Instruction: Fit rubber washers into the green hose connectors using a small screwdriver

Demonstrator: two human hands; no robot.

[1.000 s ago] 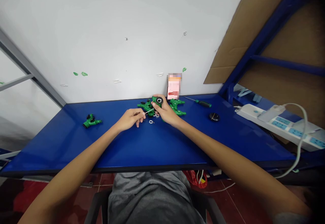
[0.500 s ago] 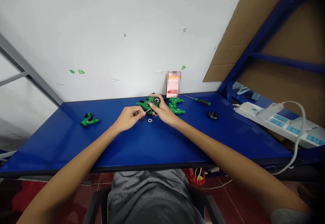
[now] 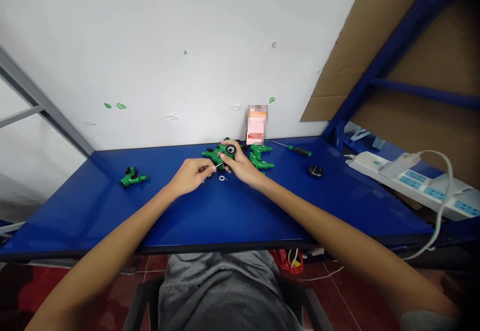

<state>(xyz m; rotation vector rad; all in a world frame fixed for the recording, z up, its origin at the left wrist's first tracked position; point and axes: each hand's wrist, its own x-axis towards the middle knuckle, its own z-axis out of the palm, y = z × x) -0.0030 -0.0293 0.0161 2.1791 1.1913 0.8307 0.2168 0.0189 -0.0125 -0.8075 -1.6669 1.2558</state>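
Observation:
My right hand [image 3: 243, 167] is closed around a green plastic hose fitting [image 3: 228, 150] with a black round end facing me, held just above the blue table [image 3: 210, 211]. My left hand [image 3: 193, 173] pinches a thin pale pin-like tool [image 3: 218, 164] whose tip points at the fitting. A small white ring [image 3: 222, 178] lies on the table between the hands. More green fittings [image 3: 260, 157] are piled right behind the hands.
One green fitting [image 3: 133, 177] lies alone at the left. A green-handled screwdriver [image 3: 298, 150] and a black round cap [image 3: 315, 170] lie at the right. A white power strip [image 3: 412, 183] with a cable rests on the right shelf. A pink box [image 3: 256, 126] stands by the wall.
Both hands have stayed almost in place; the fitting in my right hand has dropped slightly and the tool tip has come closer to it.

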